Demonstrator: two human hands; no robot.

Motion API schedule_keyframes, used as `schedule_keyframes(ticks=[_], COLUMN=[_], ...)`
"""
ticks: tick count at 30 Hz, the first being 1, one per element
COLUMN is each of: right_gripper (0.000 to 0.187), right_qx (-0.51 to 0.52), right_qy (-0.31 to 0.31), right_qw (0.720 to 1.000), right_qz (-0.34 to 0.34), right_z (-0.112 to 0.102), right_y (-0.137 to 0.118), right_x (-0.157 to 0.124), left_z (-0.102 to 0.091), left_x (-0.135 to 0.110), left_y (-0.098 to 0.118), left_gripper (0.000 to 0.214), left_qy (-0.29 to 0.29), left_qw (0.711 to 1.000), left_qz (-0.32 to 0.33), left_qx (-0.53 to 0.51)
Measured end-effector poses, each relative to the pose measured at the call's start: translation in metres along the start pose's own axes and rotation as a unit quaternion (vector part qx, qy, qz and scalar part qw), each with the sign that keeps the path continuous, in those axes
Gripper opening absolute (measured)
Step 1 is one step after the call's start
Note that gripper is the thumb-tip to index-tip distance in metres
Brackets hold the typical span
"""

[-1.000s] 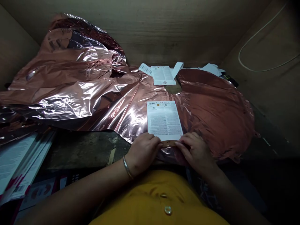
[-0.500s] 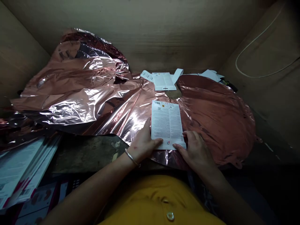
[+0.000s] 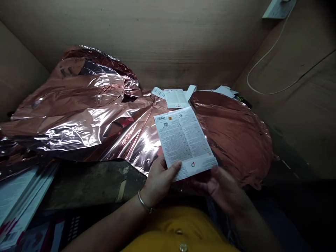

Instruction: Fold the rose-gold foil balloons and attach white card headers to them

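A flat white printed packet (image 3: 185, 136), with small text, a barcode and a QR code, is tilted in my left hand (image 3: 160, 178). My left thumb presses on its lower left front, with the other fingers behind it. My right hand (image 3: 223, 187) is just below the packet's lower right corner, slightly blurred, its thumb and fingers apart. Beneath the packet spreads a large shiny rose-gold foil balloon (image 3: 231, 136), deflated and crumpled to the left. A second white packet (image 3: 175, 98) lies on the foil further back.
White label strips (image 3: 191, 91) lie beside the far packet. A stack of printed packets (image 3: 23, 196) is at the lower left. Wooden walls (image 3: 157, 45) enclose the table (image 3: 99, 182). A white cable (image 3: 262, 59) hangs at the right from a white socket box (image 3: 278, 8).
The near packet has been lifted from lying on the foil and turned, held by my left hand. My right hand has moved off its lower edge. The view has shifted slightly.
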State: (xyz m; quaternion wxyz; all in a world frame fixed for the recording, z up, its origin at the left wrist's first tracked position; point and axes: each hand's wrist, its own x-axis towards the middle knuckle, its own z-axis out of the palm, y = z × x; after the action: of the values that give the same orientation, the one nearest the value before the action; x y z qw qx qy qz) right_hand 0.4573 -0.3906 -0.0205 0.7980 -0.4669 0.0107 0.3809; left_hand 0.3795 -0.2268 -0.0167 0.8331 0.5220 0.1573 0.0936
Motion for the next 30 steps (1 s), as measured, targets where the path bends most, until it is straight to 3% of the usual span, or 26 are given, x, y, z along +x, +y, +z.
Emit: schedule_keyframes(ticks=[3,6,8,10,11,13,15,17,19,21,22,24,25,26,27,28,30], right_gripper=[0.052,0.05,0.05,0.054,0.055,0.048,0.034,0.02,0.011,0.009,0.008,0.013,0.019,0.027,0.034,0.033,0.025], right_qx=[0.021,0.009,-0.069,-0.221,-0.321,-0.509,-0.631,-0.675,-0.677,-0.657,-0.637,-0.591,-0.575,-0.579,-0.606,-0.648,-0.715], right_qy=[0.016,0.006,-0.001,0.065,0.106,0.138,0.084,0.029,0.012,0.022,0.041,0.047,0.038,-0.024,-0.065,-0.057,0.025], right_qw=[0.999,1.0,0.998,0.968,0.926,0.79,0.67,0.622,0.613,0.625,0.644,0.711,0.748,0.773,0.767,0.737,0.653], right_qz=[-0.028,-0.008,-0.007,-0.095,-0.168,-0.312,-0.381,-0.397,-0.408,-0.421,-0.422,-0.377,-0.329,-0.259,-0.201,-0.181,-0.249], right_z=[0.008,0.008,0.001,-0.01,-0.015,-0.019,-0.015,-0.005,0.005,0.007,0.002,-0.019,-0.033,-0.05,-0.065,-0.078,-0.091], right_y=[0.012,0.017,0.013,0.004,-0.001,-0.01,-0.013,-0.01,-0.005,-0.004,-0.007,-0.02,-0.03,-0.04,-0.05,-0.058,-0.066], right_x=[-0.003,-0.003,-0.005,-0.008,-0.01,-0.015,-0.017,-0.018,-0.018,-0.021,-0.026,-0.039,-0.047,-0.056,-0.063,-0.069,-0.073], left_z=[0.004,0.006,0.006,0.006,0.006,0.007,0.009,0.011,0.014,0.016,0.016,0.013,0.01,0.007,0.004,0.002,0.003], left_x=[0.001,0.001,0.0,0.0,0.0,-0.002,-0.003,-0.005,-0.007,-0.008,-0.007,-0.005,-0.004,-0.002,-0.001,0.0,0.001], left_y=[-0.006,-0.009,-0.009,-0.008,-0.008,-0.009,-0.01,-0.011,-0.012,-0.011,-0.011,-0.01,-0.01,-0.01,-0.01,-0.011,-0.013], left_gripper=[0.043,0.044,0.045,0.045,0.045,0.045,0.042,0.04,0.037,0.037,0.038,0.04,0.042,0.044,0.045,0.046,0.049], left_qy=[0.009,0.004,0.014,0.028,0.031,0.028,0.023,0.021,0.018,0.019,0.02,0.023,0.024,0.023,0.021,0.02,0.019], left_qw=[1.0,1.0,1.0,0.999,0.999,0.999,0.999,0.999,0.998,0.997,0.997,0.998,0.998,0.999,0.999,1.0,1.0], left_qz=[0.003,-0.008,-0.001,0.006,0.007,0.004,0.008,0.019,0.028,0.037,0.039,0.034,0.027,0.018,0.009,0.004,0.001], left_qx=[0.01,0.01,0.01,0.019,0.024,0.03,0.036,0.047,0.056,0.059,0.059,0.053,0.046,0.037,0.028,0.022,0.018])
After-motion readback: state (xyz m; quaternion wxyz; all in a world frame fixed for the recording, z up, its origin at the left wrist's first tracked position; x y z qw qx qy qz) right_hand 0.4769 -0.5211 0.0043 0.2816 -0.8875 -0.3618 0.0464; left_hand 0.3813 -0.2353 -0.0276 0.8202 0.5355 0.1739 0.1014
